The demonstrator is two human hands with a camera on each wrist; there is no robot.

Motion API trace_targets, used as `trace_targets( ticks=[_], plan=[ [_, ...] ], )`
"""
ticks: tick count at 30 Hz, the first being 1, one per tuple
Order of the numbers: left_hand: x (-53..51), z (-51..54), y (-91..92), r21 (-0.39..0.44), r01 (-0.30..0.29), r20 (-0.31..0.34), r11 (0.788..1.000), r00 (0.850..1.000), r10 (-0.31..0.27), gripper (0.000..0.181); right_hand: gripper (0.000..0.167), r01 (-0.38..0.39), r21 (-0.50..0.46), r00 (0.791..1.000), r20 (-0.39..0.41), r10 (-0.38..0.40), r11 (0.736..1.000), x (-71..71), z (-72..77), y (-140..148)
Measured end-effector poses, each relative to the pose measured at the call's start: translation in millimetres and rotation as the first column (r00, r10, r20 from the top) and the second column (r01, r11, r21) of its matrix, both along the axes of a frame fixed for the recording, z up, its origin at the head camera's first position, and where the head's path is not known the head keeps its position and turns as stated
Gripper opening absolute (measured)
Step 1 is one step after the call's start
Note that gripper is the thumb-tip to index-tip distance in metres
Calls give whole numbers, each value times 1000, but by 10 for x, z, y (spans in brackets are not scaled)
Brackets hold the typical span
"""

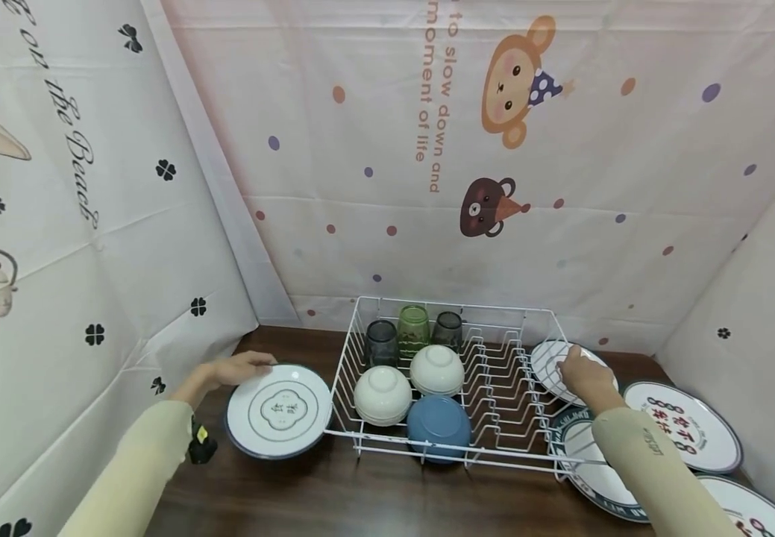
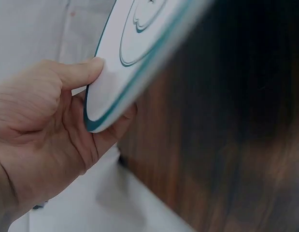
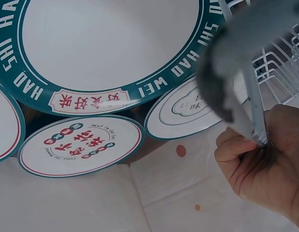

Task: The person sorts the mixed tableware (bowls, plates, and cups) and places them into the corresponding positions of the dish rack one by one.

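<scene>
At the left, my left hand [image 1: 242, 368] pinches the rim of a white plate [image 1: 283, 410] with a dark edge line and a central printed emblem. In the left wrist view the thumb lies on the plate's [image 2: 108, 92] face, fingers underneath, and the plate is tilted. My right hand [image 1: 585, 378] grips the right side of a white wire dish rack; its fingers curl round a white bar [image 3: 255, 101] in the right wrist view. Upside-down white bowls [image 1: 383, 395], a blue bowl [image 1: 438, 426] and a green glass [image 1: 414, 328] between two dark glasses [image 1: 382, 343] sit in the rack's left part.
Several plates lie right of the rack: a small white one [image 1: 544, 365], one with red lettering [image 1: 696, 429], a wide-rimmed green one [image 1: 578, 444] and another near the corner [image 1: 750, 503]. Printed cloth walls [image 1: 360, 201] enclose the brown tabletop [image 1: 333, 500].
</scene>
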State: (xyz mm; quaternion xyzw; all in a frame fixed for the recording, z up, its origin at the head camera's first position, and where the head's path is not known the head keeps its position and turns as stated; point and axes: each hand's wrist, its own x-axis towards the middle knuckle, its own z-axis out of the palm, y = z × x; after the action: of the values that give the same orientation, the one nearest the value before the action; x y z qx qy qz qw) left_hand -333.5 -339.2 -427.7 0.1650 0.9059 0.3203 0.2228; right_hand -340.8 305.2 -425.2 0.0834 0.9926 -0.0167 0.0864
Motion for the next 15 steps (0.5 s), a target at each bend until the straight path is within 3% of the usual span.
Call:
trace_targets(
  ticks=[6,11,15],
  plan=[
    [69,226,-206,50,-140,-42,989,989,142,45,42,-22,-2,1000,0,22,1000,15,-42,27],
    [110,335,-248,161,-264,-64,951,959,277,56,38,-62,7,998,-30,63,998,34,-5,25],
    [48,419,-225,255,-324,-59,911,935,350,58,40,-65,8,997,-27,65,998,33,9,57]
  ],
)
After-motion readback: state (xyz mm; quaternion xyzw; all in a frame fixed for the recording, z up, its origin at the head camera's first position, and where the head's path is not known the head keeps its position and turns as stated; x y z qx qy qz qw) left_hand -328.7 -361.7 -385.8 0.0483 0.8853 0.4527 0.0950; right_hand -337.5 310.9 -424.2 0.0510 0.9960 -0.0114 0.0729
